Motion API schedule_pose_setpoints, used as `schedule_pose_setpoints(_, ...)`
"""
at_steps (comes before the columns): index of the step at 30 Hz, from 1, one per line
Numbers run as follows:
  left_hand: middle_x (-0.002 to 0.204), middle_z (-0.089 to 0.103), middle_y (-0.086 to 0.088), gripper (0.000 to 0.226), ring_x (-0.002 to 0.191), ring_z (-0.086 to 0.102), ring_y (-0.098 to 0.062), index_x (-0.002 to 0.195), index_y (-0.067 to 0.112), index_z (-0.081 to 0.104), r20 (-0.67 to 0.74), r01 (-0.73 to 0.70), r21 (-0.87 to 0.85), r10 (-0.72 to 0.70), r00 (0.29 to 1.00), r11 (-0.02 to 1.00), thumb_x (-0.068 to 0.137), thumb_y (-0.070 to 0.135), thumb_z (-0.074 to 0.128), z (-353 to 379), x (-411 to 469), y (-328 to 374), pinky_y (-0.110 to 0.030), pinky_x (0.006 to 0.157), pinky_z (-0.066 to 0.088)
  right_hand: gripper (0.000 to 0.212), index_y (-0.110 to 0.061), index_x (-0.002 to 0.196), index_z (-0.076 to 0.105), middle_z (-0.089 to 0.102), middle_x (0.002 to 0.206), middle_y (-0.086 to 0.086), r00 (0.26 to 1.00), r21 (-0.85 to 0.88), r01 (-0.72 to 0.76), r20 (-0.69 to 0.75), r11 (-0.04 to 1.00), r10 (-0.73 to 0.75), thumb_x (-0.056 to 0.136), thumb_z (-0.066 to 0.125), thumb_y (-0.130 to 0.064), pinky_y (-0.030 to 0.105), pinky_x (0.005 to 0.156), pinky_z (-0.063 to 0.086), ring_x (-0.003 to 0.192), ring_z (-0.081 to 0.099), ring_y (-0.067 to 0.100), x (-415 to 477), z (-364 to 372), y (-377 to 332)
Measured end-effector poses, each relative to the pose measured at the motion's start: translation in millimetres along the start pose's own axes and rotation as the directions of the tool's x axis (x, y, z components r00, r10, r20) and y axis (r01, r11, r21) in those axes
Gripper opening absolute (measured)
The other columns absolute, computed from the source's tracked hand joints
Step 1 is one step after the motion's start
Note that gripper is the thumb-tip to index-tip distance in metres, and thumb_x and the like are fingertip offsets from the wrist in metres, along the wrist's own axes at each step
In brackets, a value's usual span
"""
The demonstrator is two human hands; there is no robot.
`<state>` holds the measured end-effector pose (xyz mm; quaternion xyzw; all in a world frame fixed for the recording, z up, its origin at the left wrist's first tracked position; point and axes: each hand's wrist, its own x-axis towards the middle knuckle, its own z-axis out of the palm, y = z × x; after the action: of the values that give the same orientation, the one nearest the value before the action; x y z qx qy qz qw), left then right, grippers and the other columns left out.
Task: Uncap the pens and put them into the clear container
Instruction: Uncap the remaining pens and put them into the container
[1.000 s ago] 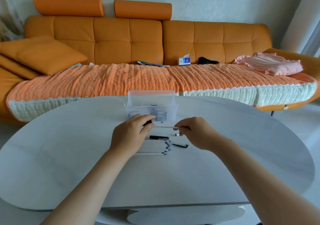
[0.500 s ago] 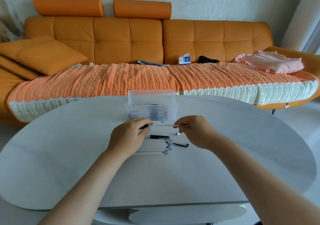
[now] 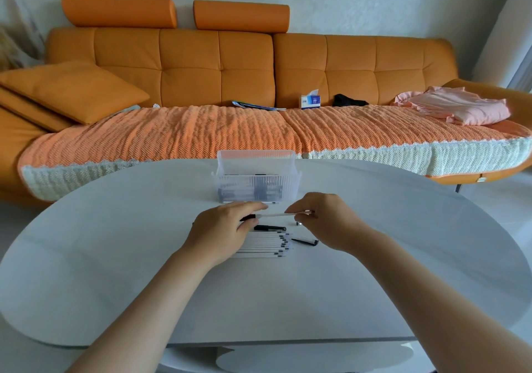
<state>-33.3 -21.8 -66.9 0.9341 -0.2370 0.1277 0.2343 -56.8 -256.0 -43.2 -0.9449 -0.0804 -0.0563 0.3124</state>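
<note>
A white pen (image 3: 276,215) is held level above the table between both hands. My left hand (image 3: 227,233) pinches its black cap end, and my right hand (image 3: 322,220) pinches the other end of the barrel. Just beyond stands the clear container (image 3: 256,181) with several pens lying inside. Under my left hand lies a row of several white pens (image 3: 267,244), partly hidden by the hand. A black cap (image 3: 269,228) lies above that row, and another black cap (image 3: 305,241) lies to its right.
The white oval table (image 3: 144,272) holds everything; a small dark bit (image 3: 298,223) lies near my right hand. Behind it is an orange sofa (image 3: 230,64) with a knitted cover, a tissue box (image 3: 310,102) and folded pink cloth (image 3: 457,109).
The view has drifted slightly, and the pen held between both hands has shifted a little. Both hands keep their grip on it.
</note>
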Motion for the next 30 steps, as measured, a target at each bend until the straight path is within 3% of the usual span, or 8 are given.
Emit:
schedule_pose_setpoints(3, 0.117, 0.063, 0.026, 0.024, 0.102, 0.060, -0.004, 0.118, 0.044, 0.060, 0.022, -0.034, 0.004, 0.034, 0.999, 0.999, 0.097, 0.037, 0.052, 2, 0, 3, -0.023, 0.077, 0.046, 0.024, -0.035, 0.109, 0.073, 0.058, 0.090, -0.023, 0.998, -0.046, 0.060, -0.007, 0.997, -0.061, 0.090, 0.070, -0.021, 0.006, 0.066, 0.039, 0.076, 0.055, -0.007, 0, 3, -3)
schedule_pose_setpoints(6, 0.114, 0.064, 0.026, 0.021, 0.099, 0.060, -0.004, 0.114, 0.042, 0.062, -0.006, -0.021, 0.016, 0.021, 1.000, 1.000, 0.097, 0.036, 0.052, 1, 1, 0, -0.024, 0.077, 0.048, 0.032, -0.040, 0.114, 0.066, 0.060, 0.098, -0.020, 0.998, -0.092, 0.052, -0.019, 0.994, -0.054, 0.086, 0.074, -0.028, 0.018, 0.074, 0.048, 0.079, 0.058, 0.001, 1, -3, 2)
schedule_pose_setpoints(10, 0.113, 0.064, 0.027, 0.020, 0.098, 0.061, -0.003, 0.112, 0.042, 0.062, -0.021, 0.007, 0.022, -0.006, 1.000, 1.000, 0.096, 0.036, 0.053, -2, 0, -4, -0.024, 0.076, 0.048, 0.011, -0.038, 0.091, 0.065, 0.064, 0.091, -0.020, 0.998, -0.123, -0.001, -0.059, 0.992, -0.006, 0.087, 0.067, -0.028, 0.018, 0.066, 0.042, 0.072, 0.056, -0.005, 0, -12, 9)
schedule_pose_setpoints(13, 0.114, 0.064, 0.026, 0.020, 0.097, 0.060, -0.002, 0.113, 0.042, 0.061, -0.006, 0.001, 0.014, -0.001, 1.000, 1.000, 0.097, 0.037, 0.052, -3, -2, -2, -0.024, 0.076, 0.047, 0.016, -0.039, 0.078, 0.062, 0.065, 0.080, -0.022, 0.997, -0.093, -0.004, -0.078, 0.996, -0.003, 0.087, 0.065, -0.026, 0.022, 0.064, 0.047, 0.066, 0.057, -0.002, -1, -9, 8)
schedule_pose_setpoints(22, 0.104, 0.069, 0.018, 0.016, 0.092, 0.063, -0.008, 0.109, 0.038, 0.060, 0.016, -0.037, 0.009, 0.037, 0.999, 0.999, 0.094, 0.041, 0.055, 3, -4, 13, -0.029, 0.074, 0.051, 0.018, -0.038, 0.096, 0.075, 0.065, 0.088, -0.018, 0.992, -0.007, 0.126, 0.012, 0.992, -0.126, 0.089, 0.070, -0.021, 0.020, 0.071, 0.051, 0.077, 0.060, 0.004, -2, 12, -12)
schedule_pose_setpoints(27, 0.098, 0.067, 0.018, 0.013, 0.088, 0.060, -0.006, 0.104, 0.036, 0.063, 0.011, -0.056, -0.013, 0.056, 0.998, 0.998, 0.093, 0.040, 0.057, 4, -5, 14, -0.023, 0.067, 0.042, 0.016, -0.036, 0.094, 0.073, 0.064, 0.084, -0.019, 0.993, 0.032, 0.117, -0.008, 0.993, -0.117, 0.088, 0.071, -0.022, 0.019, 0.068, 0.050, 0.074, 0.060, 0.005, -1, 14, -14)
schedule_pose_setpoints(30, 0.096, 0.068, 0.018, 0.017, 0.086, 0.060, -0.005, 0.104, 0.036, 0.063, 0.013, -0.079, -0.021, 0.080, 0.997, 0.997, 0.092, 0.046, 0.056, 4, -5, 16, -0.024, 0.068, 0.045, 0.009, -0.037, 0.090, 0.072, 0.063, 0.081, -0.023, 0.994, -0.018, 0.103, -0.022, 0.994, -0.104, 0.088, 0.071, -0.029, 0.015, 0.063, 0.046, 0.072, 0.060, 0.000, -1, 14, -13)
